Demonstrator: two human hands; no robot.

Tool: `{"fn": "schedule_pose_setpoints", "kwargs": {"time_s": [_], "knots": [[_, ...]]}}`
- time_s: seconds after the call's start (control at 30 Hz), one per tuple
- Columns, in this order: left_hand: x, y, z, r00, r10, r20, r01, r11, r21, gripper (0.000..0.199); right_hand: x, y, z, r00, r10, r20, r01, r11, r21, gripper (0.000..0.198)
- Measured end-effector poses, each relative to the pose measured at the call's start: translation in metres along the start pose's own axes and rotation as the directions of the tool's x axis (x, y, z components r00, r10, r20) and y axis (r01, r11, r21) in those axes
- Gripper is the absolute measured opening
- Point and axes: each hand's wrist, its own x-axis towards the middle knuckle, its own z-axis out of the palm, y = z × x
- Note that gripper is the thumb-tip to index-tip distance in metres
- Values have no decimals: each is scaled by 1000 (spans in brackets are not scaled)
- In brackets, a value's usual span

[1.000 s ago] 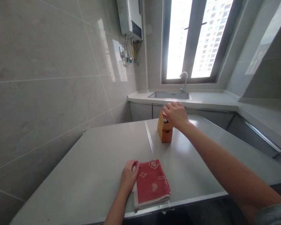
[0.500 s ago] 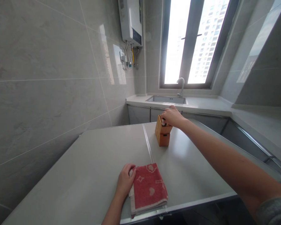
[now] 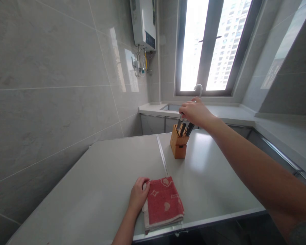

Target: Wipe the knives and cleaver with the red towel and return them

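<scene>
Biggest: pale table, seam running near to far. Beyond it, far side, window, then counter w/ sink & tap; heater on wall, far left. Folded red cloth lies flat at the near edge of the table, across the seam. Wooden block stands upright on the far part, right of seam, well apart from cloth.

Right hand reaches far, just above block, fingers curled tight round a slim grey utensil. Left hand is near, loosely curved, part open, touching the cloth's left edge, no firm grip showing. Smallest: dark handles, poking from block top, right of the utensil.

Progress: prob. mid-step. Dark-handled pcs sit in block, done or untouched; utensil looks part in, part out, so that bit's unfinished. View's poor there, hand hides its upper end, can't tell what tool.

Count: 1 table, 1 window, 1 counter, 1 heater, 1 sink, 1 tap, 1 cloth, 1 block, 2 hands, 2 dark handles, 1 utensil.
</scene>
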Motion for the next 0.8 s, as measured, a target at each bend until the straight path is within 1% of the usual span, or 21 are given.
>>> {"fn": "schedule_pose_setpoints", "kwargs": {"time_s": [0.13, 0.23, 0.3, 0.37, 0.4, 0.43, 0.47, 0.5, 0.53, 0.57, 0.6, 0.63, 0.67, 0.7, 0.73, 0.77, 0.8], "knots": [[0, 0, 0, 1000, -9, 3, 9, 1000, 4, 23, -3, 2, -30, 988, 32, -152, -31, 999, 11, 25], [0, 1, 0, 1000, -3, -1, 3, 1000, 12, 23, -11, -3, -54, 965, 68, -254, -54, 997, 62, 31], [0, 1, 0, 1000, -1, -4, 1, 1000, 10, 23, -17, -11, -64, 942, 124, -311, -96, 990, 105, 32], [0, 1, 1, 1000, -4, -5, 4, 1000, 5, 23, -26, -22, -64, 906, 226, -357, -173, 970, 174, 31], [0, 0, 1, 1000, -7, -5, 7, 1000, 4, 23, -31, -29, -58, 880, 293, -374, -219, 949, 229, 31], [0, -1, 1, 1000, -10, -5, 10, 1000, 3, 24, -37, -38, -49, 848, 367, -382, -260, 916, 305, 32], [0, -1, 2, 1000, -12, -5, 12, 1000, 3, 24, -44, -48, -36, 809, 452, -376, -293, 864, 409, 33], [1, -2, 2, 1000, -11, -4, 11, 1000, 3, 24, -50, -60, -20, 762, 548, -345, -319, 781, 537, 34], [1, -2, 3, 1000, -9, -3, 9, 1000, 3, 24, -57, -74, -2, 711, 645, -280, -335, 661, 672, 35], [1, -3, 3, 1000, -6, -2, 6, 1000, 3, 24, -65, -89, 17, 657, 733, -179, -352, 507, 787, 36], [2, -3, 3, 1000, -3, -2, 3, 1000, 3, 24, -72, -106, 38, 610, 791, -47, -359, 329, 873, 37], [2, -4, 3, 1000, -2, -3, 2, 1000, 2, 24, -79, -124, 57, 571, 813, 115, -353, 117, 928, 38], [2, -4, 4, 1000, -3, -5, 3, 1000, 0, 24, -85, -141, 76, 530, 801, 278, -328, -109, 938, 38], [2, -4, 4, 1000, -7, -10, 7, 1000, -4, 24, -91, -158, 94, 479, 766, 429, -283, -328, 901, 38], [2, -5, 4, 1000, -12, -17, 12, 1000, -10, 23, -96, -174, 110, 433, 703, 564, -231, -518, 824, 37], [2, -6, 4, 1000, -18, -24, 17, 1000, -18, 23, -100, -187, 123, 411, 598, 688, -190, -683, 706, 36], [3, -7, 5, 999, -25, -31, 24, 999, -28, 23, -102, -198, 134, 405, 465, 787, -147, -817, 558, 35]]}}
